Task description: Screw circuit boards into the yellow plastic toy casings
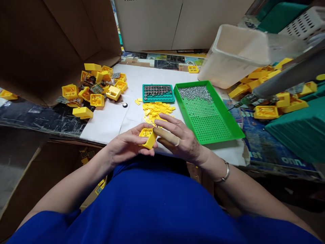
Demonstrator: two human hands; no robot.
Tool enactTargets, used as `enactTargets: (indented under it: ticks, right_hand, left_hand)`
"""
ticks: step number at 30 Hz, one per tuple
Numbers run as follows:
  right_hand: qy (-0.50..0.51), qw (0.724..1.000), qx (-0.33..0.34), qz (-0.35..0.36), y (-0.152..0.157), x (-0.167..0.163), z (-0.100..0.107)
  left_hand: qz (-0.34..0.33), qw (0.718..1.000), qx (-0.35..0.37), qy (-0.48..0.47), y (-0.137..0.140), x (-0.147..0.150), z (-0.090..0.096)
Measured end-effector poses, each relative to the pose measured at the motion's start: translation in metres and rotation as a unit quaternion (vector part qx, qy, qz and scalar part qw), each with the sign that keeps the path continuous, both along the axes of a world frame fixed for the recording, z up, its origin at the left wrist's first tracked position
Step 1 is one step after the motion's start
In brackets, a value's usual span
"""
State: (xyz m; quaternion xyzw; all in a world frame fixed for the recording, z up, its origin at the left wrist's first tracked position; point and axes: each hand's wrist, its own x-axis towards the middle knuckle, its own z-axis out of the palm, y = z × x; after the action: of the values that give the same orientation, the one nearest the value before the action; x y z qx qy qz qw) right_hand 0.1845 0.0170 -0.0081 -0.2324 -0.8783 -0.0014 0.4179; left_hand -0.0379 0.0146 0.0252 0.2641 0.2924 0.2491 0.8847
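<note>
My left hand (124,145) is wrapped round a small yellow plastic housing (151,139), its open side facing up, with thin wires showing inside. At the housing's upper right edge, my right hand (186,140) has its thumb and covered index finger close together. A tan finger cot (167,136) sits on that index finger, while the other fingers stretch forward. Whatever lies between the right fingertips is too small to make out. Just beyond the hands is a pile of flat yellow pieces (158,109). Behind it, a teal tray (158,100) holds rows of small round cells.
A green perforated tray (215,135) holds many small metal screws. Yellow housings with wires (98,100) are heaped on the left, beside a cardboard box (76,30). One black round part (125,105) lies nearby. At right are a power screwdriver (276,81) and a translucent bin (236,51).
</note>
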Motion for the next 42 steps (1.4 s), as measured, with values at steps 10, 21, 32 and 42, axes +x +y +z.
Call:
enactTargets:
  ticks: [10, 21, 32, 42]
  right_hand:
    - [0.042, 0.993, -0.102, 0.036, -0.006, -0.002, 0.02]
    - [0.063, 0.998, -0.017, 0.005, -0.015, -0.01, 0.023]
    - [0.051, 0.997, 0.043, 0.027, -0.017, -0.011, 0.011]
    - [0.002, 0.991, -0.13, -0.036, -0.014, -0.01, 0.03]
  left_hand:
    - [0.022, 0.991, 0.113, 0.073, -0.008, 0.001, 0.005]
    - [0.174, 0.96, 0.178, 0.13, -0.008, 0.021, -0.002]
    - [0.144, 0.97, 0.161, 0.116, -0.007, 0.022, -0.001]
    - [0.128, 0.977, 0.147, 0.084, -0.007, 0.023, -0.006]
